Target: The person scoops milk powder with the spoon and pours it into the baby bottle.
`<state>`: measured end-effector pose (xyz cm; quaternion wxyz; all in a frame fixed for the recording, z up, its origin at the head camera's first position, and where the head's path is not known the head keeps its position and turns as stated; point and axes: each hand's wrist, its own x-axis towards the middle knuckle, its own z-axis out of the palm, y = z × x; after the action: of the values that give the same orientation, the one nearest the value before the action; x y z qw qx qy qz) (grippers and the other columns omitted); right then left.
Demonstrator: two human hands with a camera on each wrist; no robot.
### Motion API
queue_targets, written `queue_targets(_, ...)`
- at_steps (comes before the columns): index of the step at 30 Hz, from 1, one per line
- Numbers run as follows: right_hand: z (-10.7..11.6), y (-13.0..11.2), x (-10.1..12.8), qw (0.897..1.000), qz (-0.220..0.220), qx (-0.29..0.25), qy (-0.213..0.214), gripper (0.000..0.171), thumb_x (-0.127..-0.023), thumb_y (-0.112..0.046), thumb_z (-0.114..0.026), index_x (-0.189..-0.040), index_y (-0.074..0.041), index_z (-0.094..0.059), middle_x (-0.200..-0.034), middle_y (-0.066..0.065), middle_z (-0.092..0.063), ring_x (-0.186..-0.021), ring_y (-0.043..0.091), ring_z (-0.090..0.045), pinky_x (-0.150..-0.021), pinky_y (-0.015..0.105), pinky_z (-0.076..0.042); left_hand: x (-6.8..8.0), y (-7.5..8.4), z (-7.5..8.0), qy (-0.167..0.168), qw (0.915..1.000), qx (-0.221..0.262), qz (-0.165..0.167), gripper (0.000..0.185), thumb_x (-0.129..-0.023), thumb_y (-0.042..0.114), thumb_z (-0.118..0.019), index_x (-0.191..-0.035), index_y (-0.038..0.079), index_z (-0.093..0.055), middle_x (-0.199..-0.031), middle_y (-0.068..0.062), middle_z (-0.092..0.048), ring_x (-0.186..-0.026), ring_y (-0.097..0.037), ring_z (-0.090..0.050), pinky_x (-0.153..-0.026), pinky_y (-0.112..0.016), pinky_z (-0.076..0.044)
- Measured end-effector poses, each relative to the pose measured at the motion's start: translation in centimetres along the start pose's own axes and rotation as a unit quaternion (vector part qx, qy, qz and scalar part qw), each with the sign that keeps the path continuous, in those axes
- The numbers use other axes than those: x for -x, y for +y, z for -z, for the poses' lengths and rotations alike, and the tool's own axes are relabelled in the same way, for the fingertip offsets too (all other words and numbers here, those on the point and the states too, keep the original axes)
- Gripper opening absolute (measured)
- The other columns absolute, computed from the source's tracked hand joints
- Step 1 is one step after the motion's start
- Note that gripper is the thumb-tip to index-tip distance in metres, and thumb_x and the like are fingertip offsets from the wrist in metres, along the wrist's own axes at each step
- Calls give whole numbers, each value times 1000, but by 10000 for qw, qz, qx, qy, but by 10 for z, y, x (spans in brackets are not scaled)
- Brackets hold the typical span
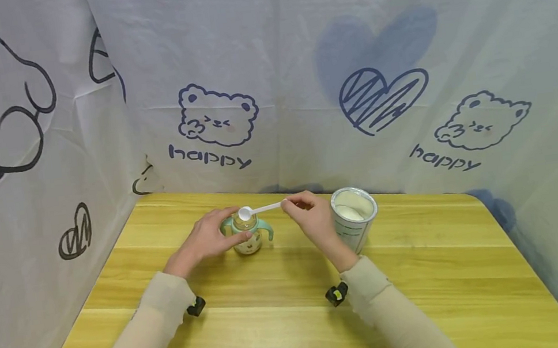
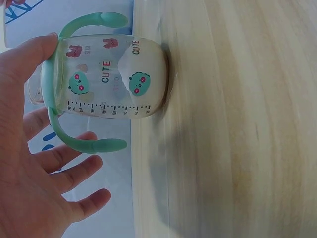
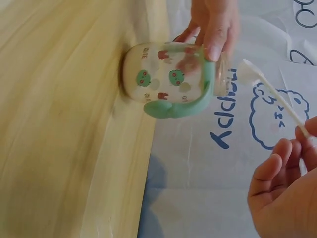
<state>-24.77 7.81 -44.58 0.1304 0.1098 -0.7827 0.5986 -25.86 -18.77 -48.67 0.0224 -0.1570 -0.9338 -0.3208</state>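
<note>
A clear baby bottle with a mint-green collar and two handles stands upright on the table. White powder lies in its bottom with a sloping surface. My left hand grips the bottle near the collar with thumb and forefinger; the other fingers are spread beside one handle. Above the bottle's uncovered mouth is the bowl of a white scoop. My right hand pinches that scoop by the end of its handle. What the bowl contains is hard to make out.
An uncovered can with pale powder inside stands just right of my right hand. The wooden table ends at a printed cloth hanging behind it and at the sides.
</note>
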Motion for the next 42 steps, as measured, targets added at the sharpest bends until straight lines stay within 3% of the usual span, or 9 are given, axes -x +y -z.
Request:
queue_targets(3,1,-2,-1,9983,-519,-248,-12,18,-93,-22,-76,-102,-7,-83,-81,-6,-73,-73,15,-66,-60,23,-51,0,1,0,3,10000,-43,-27,82,-89,61,-76,-154,16,-54,-149,-19,-59,-138,-44,-55,-115,-69,-42)
queue_targets(6,2,-3,-2,9965,-727,-411,-27,18,-93,-21,-75,-101,-7,-82,-74,-9,-69,-72,20,-66,-57,23,-49,-2,1,0,14,10000,-49,-83,81,-89,60,-76,-153,15,-55,-149,-19,-60,-138,-43,-55,-115,-67,-43)
queue_targets(14,6,-9,-4,9959,-638,-614,160,15,-93,-15,-73,-97,-3,-81,-69,-8,-68,-65,17,-63,-55,23,-49,-4,4,1,-25,9999,-28,-109,83,-88,60,-78,-151,12,-55,-151,-17,-59,-140,-42,-54,-117,-65,-42)
queue_targets(27,43,-22,-11,9921,-833,-660,665,19,-94,-18,-75,-101,-2,-80,-70,-8,-68,-60,10,-60,-55,23,-52,-17,20,5,-179,9992,-157,-325,94,-87,68,-75,-159,17,-45,-163,-16,-47,-151,-43,-43,-123,-67,-34)
queue_targets(36,70,-22,-8,9889,-975,-737,847,18,-93,-19,-76,-100,-4,-80,-68,-1,-67,-63,16,-62,-55,23,-52,-29,41,5,-253,9978,-239,-566,94,-87,71,-72,-160,18,-44,-164,-12,-46,-152,-40,-41,-124,-69,-28)
queue_targets(42,90,-19,-7,9847,-1028,-800,1160,15,-93,-15,-74,-99,-2,-78,-73,1,-68,-61,10,-60,-54,21,-50,-37,60,5,-336,9962,-247,-760,96,-87,70,-73,-162,19,-41,-166,-13,-44,-151,-40,-43,-123,-65,-35)
